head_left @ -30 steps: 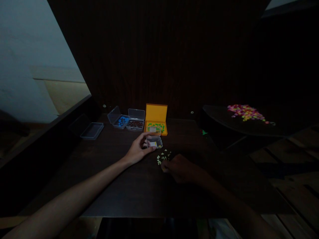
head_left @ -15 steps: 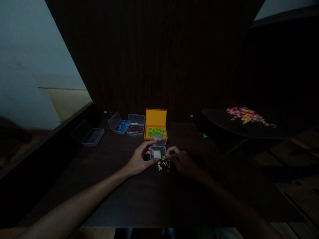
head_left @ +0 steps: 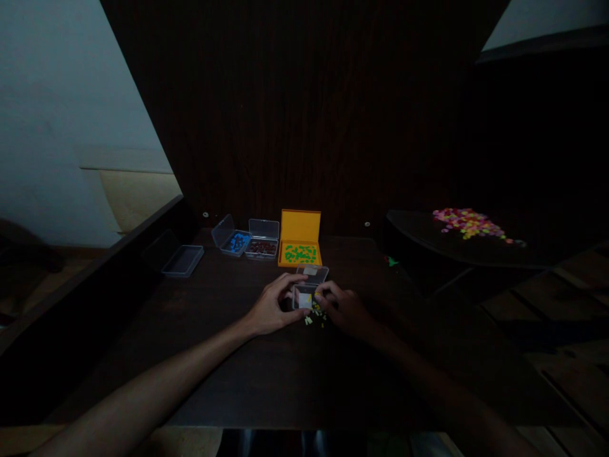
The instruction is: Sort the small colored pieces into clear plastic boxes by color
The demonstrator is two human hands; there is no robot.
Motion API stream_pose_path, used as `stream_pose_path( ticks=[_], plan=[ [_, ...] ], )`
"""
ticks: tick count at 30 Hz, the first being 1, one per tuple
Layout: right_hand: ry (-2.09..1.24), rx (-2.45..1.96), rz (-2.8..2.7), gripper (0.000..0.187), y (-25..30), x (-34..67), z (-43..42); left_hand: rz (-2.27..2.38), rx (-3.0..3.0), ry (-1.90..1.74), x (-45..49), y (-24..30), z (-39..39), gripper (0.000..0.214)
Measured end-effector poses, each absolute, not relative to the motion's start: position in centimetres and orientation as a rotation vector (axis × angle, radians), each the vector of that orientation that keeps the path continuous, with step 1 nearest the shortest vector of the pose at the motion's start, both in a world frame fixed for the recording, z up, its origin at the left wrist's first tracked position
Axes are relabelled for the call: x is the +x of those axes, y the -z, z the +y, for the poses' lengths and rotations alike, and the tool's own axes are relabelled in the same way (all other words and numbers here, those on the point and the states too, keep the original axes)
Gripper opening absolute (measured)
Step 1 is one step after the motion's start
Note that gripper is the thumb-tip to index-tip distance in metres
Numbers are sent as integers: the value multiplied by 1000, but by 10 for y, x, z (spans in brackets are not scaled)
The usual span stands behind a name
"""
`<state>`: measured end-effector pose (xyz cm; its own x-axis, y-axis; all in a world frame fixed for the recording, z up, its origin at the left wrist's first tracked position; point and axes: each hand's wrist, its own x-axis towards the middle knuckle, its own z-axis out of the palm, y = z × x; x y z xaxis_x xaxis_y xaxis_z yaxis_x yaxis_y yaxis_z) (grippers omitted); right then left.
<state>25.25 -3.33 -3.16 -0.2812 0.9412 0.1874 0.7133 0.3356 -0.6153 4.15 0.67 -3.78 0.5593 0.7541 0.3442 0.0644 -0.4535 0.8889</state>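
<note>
My left hand (head_left: 280, 306) grips a small clear plastic box (head_left: 295, 296) from its left side, thumb at the front and fingers behind. The box's lid (head_left: 313, 273) stands open at the back, and a white square label and a yellow piece show within. At the box's right side, my right hand (head_left: 343, 307) has its thumb and fingers pinched around a small yellow piece (head_left: 318, 293). Several pale yellow pieces (head_left: 309, 320) lie loose on the dark tabletop in front of the box, partly hidden by my hands.
Behind the hands stand an open yellow box (head_left: 301, 227) with green pieces, a clear box (head_left: 262, 247) with brown pieces and another (head_left: 231, 240) with blue ones. A further clear case (head_left: 183, 261) lies left. Colourful small pieces (head_left: 471, 223) are heaped on a shelf at right.
The clear box has shifted slightly right and turned in my left hand, its lid now tilted. My right hand stays close at its right side. The whole view has moved a little.
</note>
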Motion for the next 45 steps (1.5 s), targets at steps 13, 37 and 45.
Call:
stream_pose_path(
  ticks=[13, 37, 45],
  plan=[
    [-379, -1451, -2074, 31, 36, 250, -35, 665, 1826, -944, 42, 36, 5, 57],
    [-749, -1125, -2520, 24, 18, 280, -37, 766, 1556, -1028, 46, 41, 15, 56],
    [-908, -1063, -2423, 19, 23, 280, -32, 785, 1510, -993, 46, 34, 13, 57]
  ],
)
